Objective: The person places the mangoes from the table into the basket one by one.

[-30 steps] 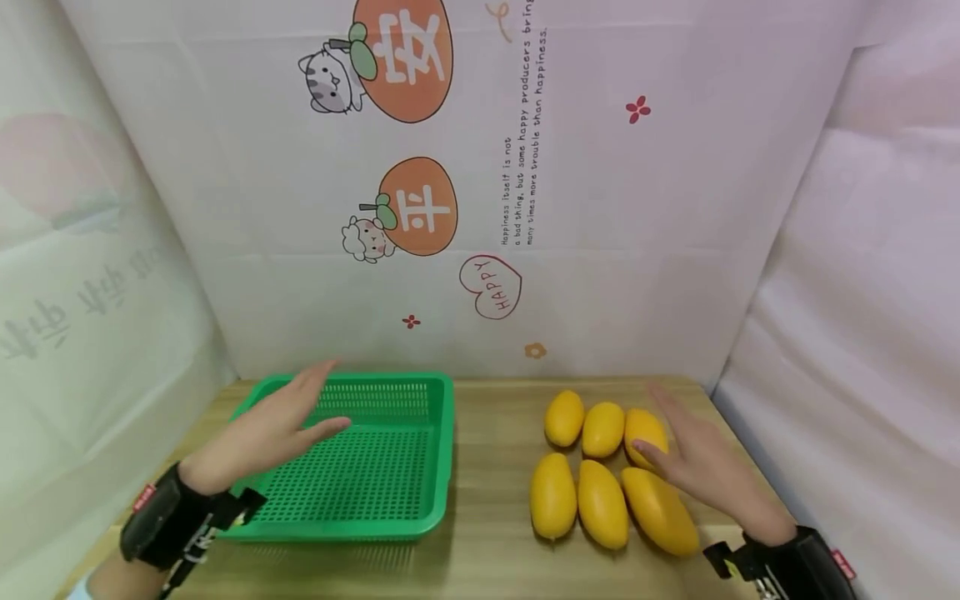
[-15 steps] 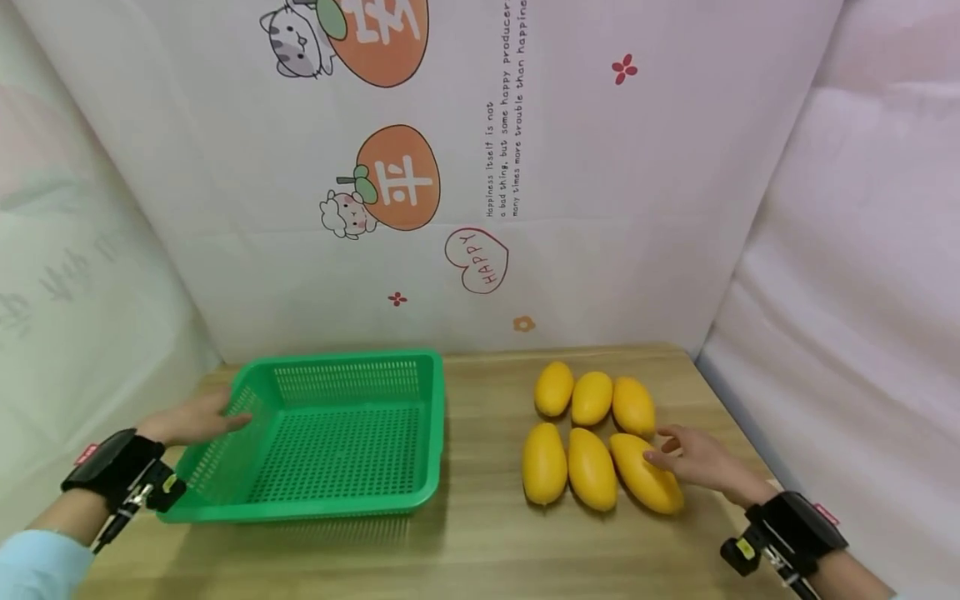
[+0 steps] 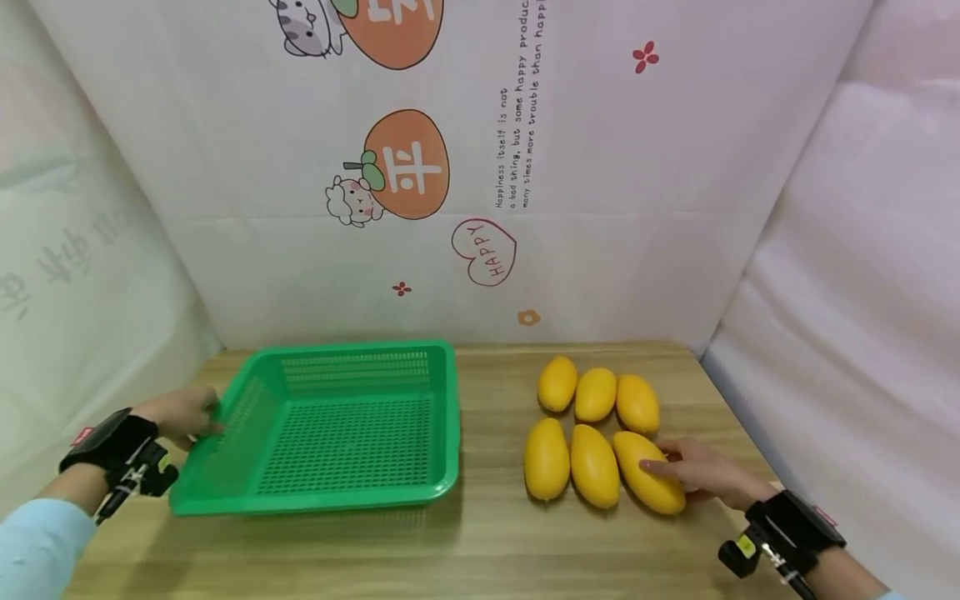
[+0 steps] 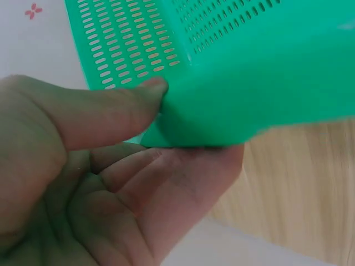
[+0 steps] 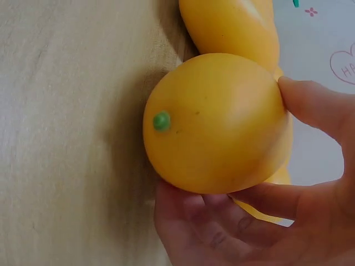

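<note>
A green plastic basket point(image 3: 345, 446) with slotted walls stands at the left of the table. My left hand point(image 3: 178, 414) grips its left rim; in the left wrist view the thumb lies inside the rim and the fingers point(image 4: 188, 183) are beneath it. Several yellow mangoes lie at the right in two rows. Around the front right mango point(image 3: 651, 477) my right hand point(image 3: 701, 471) has its thumb on top and its fingers on the far right side. The right wrist view shows this mango point(image 5: 216, 127) with a green stem end, still near the wooden surface.
The wooden table point(image 3: 480, 550) carries the basket and fruit. Other mangoes point(image 3: 595, 465) lie close against the held one. A white printed cloth point(image 3: 585, 208) hangs behind, with cloth walls left and right point(image 3: 847, 333).
My left hand has come down from above the basket and taken hold of its left rim. My right hand has lowered from above the mangoes and closed around the front right one.
</note>
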`<state>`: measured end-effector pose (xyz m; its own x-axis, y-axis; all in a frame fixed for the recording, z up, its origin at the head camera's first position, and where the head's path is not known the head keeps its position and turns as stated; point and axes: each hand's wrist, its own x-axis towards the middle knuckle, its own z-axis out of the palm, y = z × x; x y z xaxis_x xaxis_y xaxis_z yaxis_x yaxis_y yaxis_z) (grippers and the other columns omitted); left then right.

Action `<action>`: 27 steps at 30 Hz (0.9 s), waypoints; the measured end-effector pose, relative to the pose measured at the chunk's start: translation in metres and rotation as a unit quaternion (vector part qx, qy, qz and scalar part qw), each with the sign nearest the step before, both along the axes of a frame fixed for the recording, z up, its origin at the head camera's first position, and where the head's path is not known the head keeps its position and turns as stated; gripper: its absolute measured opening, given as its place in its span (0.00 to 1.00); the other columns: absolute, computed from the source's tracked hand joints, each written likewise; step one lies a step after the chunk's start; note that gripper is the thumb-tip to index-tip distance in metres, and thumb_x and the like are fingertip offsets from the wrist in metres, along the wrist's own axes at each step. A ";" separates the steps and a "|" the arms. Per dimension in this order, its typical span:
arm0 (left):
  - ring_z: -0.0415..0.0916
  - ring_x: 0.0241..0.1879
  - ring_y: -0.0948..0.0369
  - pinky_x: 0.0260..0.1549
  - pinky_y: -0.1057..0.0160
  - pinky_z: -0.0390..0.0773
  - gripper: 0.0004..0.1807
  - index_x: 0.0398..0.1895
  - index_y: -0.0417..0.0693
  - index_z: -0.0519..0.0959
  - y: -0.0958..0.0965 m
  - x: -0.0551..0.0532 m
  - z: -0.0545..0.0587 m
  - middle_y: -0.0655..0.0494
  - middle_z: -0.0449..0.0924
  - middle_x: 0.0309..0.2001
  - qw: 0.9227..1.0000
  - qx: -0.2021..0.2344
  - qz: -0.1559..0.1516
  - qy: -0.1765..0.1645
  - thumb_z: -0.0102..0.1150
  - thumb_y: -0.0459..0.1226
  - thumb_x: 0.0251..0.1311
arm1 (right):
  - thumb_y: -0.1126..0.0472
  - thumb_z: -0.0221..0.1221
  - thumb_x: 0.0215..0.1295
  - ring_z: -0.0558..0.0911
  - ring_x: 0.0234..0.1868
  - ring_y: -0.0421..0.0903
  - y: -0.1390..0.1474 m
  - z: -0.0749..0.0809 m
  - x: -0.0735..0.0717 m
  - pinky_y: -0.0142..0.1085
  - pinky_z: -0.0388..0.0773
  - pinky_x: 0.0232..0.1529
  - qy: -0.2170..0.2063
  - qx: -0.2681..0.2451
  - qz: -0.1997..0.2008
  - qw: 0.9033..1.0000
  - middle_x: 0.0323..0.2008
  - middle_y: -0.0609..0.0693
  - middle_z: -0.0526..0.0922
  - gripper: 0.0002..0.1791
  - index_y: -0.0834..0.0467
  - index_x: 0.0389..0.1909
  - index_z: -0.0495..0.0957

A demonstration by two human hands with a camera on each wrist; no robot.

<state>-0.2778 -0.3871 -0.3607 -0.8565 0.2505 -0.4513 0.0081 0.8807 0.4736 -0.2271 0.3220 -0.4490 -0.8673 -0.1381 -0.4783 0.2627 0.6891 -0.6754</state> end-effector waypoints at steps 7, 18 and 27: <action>0.83 0.40 0.50 0.36 0.56 0.88 0.24 0.53 0.12 0.69 0.015 0.003 0.000 0.22 0.75 0.46 1.000 0.004 -0.018 0.022 0.60 0.30 0.66 | 0.42 0.61 0.68 0.79 0.49 0.50 0.004 -0.001 0.000 0.50 0.85 0.45 -0.005 -0.031 -0.003 1.000 0.58 0.70 0.72 0.44 0.71 0.70 0.62; 0.82 0.35 0.58 0.34 0.60 0.87 0.09 0.42 0.26 0.79 0.034 0.014 -0.004 0.46 0.80 0.36 0.998 0.066 -0.008 -0.008 0.59 0.28 0.66 | 0.43 0.60 0.69 0.78 0.58 0.58 0.006 0.000 0.006 0.53 0.85 0.47 -0.014 -0.044 -0.016 0.999 0.68 0.78 0.60 0.49 0.76 0.72 0.54; 0.77 0.26 0.63 0.25 0.69 0.82 0.05 0.35 0.32 0.81 0.043 0.018 -0.005 0.54 0.78 0.27 0.996 0.079 -0.028 -0.004 0.60 0.29 0.65 | 0.47 0.58 0.72 0.79 0.56 0.55 0.003 0.025 0.009 0.57 0.83 0.47 0.012 -0.086 0.006 0.996 0.65 0.73 0.68 0.43 0.74 0.72 0.56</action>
<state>-0.2602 -0.3443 -0.3660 -0.8360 0.3661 -0.4088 0.0505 0.7931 0.6070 -0.2183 0.3250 -0.4243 -0.8757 -0.2262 -0.4266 0.2380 0.5664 -0.7890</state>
